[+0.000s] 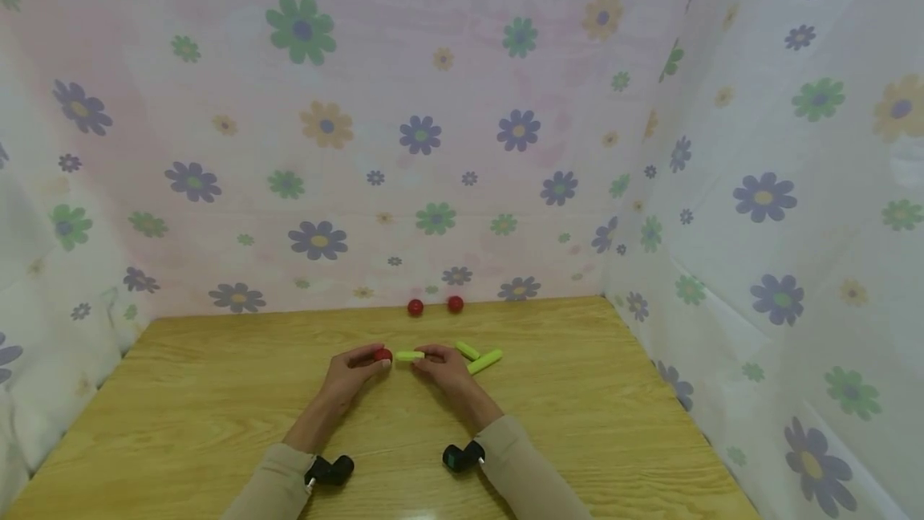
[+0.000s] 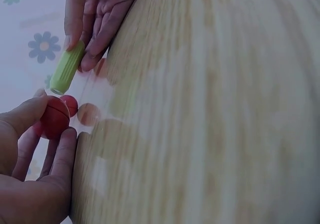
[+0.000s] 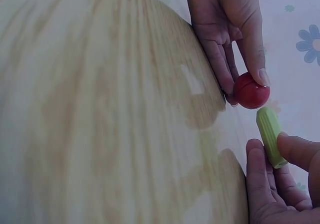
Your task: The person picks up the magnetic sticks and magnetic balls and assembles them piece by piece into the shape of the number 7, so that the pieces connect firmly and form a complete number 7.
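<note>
My left hand (image 1: pixel 350 375) pinches a small shiny red ball (image 1: pixel 383 355) between thumb and fingers, just over the wooden table. A thin dark seam runs across the ball (image 2: pixel 54 120) in the left wrist view. My right hand (image 1: pixel 451 373) holds a short, light green ridged stick (image 1: pixel 408 356) between thumb and fingers, one end pointing at the ball. In the right wrist view a narrow gap separates the green stick (image 3: pixel 270 135) from the red ball (image 3: pixel 251 91). Part of the stick is hidden by my right fingers.
Two more red balls (image 1: pixel 415 307) lie at the table's back edge. Beyond my right hand lie a longer green stick (image 1: pixel 487 360) and a shorter green stick (image 1: pixel 468 350). Flowered cloth (image 1: pixel 361 183) encloses the wooden table (image 1: pixel 216 392). A black device (image 1: pixel 329 470) sits at each wrist.
</note>
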`<state>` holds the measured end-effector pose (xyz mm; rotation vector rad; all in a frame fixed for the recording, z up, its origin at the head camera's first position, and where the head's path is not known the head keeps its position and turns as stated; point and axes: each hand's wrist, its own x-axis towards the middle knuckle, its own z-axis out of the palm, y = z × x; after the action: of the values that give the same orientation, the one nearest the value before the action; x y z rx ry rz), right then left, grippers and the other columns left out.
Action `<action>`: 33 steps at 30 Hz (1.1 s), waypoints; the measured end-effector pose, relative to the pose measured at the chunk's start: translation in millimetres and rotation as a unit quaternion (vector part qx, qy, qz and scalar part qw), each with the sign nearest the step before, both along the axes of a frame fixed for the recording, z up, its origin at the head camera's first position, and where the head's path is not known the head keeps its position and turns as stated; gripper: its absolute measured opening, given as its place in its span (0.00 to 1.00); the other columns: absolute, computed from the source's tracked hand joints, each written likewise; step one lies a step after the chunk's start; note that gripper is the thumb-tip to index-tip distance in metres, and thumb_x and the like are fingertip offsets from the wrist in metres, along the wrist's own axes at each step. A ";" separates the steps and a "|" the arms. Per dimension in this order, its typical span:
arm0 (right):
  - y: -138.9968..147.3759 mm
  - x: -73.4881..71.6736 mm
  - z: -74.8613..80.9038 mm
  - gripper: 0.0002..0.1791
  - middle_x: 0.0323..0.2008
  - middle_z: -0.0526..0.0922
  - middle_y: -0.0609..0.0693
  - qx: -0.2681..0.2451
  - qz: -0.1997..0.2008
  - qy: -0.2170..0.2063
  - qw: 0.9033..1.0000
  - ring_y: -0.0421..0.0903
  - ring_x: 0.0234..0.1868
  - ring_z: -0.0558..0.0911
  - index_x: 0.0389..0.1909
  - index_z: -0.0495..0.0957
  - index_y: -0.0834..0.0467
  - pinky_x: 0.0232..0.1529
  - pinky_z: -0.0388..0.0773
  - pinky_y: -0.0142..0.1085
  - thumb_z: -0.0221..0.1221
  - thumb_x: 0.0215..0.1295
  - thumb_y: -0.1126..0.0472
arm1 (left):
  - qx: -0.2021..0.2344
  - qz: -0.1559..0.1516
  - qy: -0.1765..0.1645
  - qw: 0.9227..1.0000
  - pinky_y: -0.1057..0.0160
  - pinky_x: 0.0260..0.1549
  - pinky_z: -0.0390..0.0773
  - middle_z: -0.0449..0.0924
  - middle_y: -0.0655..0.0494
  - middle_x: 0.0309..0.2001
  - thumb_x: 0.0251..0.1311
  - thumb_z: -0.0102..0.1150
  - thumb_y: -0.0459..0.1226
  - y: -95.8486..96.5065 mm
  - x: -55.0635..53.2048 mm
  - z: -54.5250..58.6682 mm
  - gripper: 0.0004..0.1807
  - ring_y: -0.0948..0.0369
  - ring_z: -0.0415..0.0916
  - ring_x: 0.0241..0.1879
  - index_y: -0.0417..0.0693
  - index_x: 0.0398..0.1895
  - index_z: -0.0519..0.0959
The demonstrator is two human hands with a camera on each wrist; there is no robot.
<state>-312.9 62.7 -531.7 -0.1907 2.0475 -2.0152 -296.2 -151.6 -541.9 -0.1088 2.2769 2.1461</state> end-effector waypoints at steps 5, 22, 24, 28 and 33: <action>1.0 -0.2 -1.9 0.17 0.47 0.86 0.58 0.003 0.003 0.007 1.000 0.41 0.45 0.85 0.57 0.79 0.69 0.50 0.81 0.34 0.61 0.72 0.65 | -0.013 0.002 0.005 1.000 0.71 0.42 0.78 0.81 0.40 0.57 0.62 0.71 0.37 1.6 1.0 0.3 0.27 0.60 0.78 0.50 0.36 0.63 0.79; -2.5 3.3 -5.6 0.18 0.52 0.83 0.63 0.006 0.002 0.024 1.000 0.40 0.46 0.83 0.59 0.77 0.70 0.51 0.81 0.33 0.60 0.74 0.65 | -0.002 -0.018 0.015 1.000 0.70 0.41 0.79 0.82 0.41 0.55 0.60 0.72 0.33 3.0 3.7 1.2 0.26 0.58 0.80 0.50 0.34 0.62 0.78; -2.7 3.1 -5.8 0.18 0.52 0.83 0.63 0.005 -0.001 0.024 1.000 0.41 0.46 0.83 0.59 0.77 0.71 0.51 0.81 0.34 0.60 0.73 0.65 | -0.003 -0.017 0.018 1.000 0.70 0.41 0.79 0.82 0.41 0.55 0.60 0.72 0.33 3.1 3.7 0.8 0.26 0.59 0.80 0.49 0.34 0.61 0.79; -2.8 3.8 -5.7 0.18 0.51 0.84 0.61 0.011 -0.004 0.024 1.000 0.41 0.47 0.83 0.59 0.77 0.71 0.51 0.81 0.35 0.60 0.73 0.65 | -0.008 -0.008 0.015 1.000 0.71 0.40 0.79 0.82 0.40 0.55 0.60 0.72 0.33 4.0 4.3 0.8 0.26 0.57 0.80 0.49 0.34 0.61 0.79; -2.3 5.8 -4.8 0.19 0.51 0.84 0.60 0.022 -0.010 0.028 0.999 0.42 0.48 0.83 0.59 0.77 0.70 0.51 0.81 0.35 0.61 0.73 0.64 | -0.009 -0.008 0.018 1.000 0.71 0.39 0.78 0.81 0.38 0.56 0.61 0.71 0.33 5.8 5.7 2.3 0.26 0.53 0.79 0.52 0.32 0.61 0.78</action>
<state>-307.2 60.4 -536.6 -0.2211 2.1338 -1.9958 -290.5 -145.8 -539.6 -0.0524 2.3099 2.1373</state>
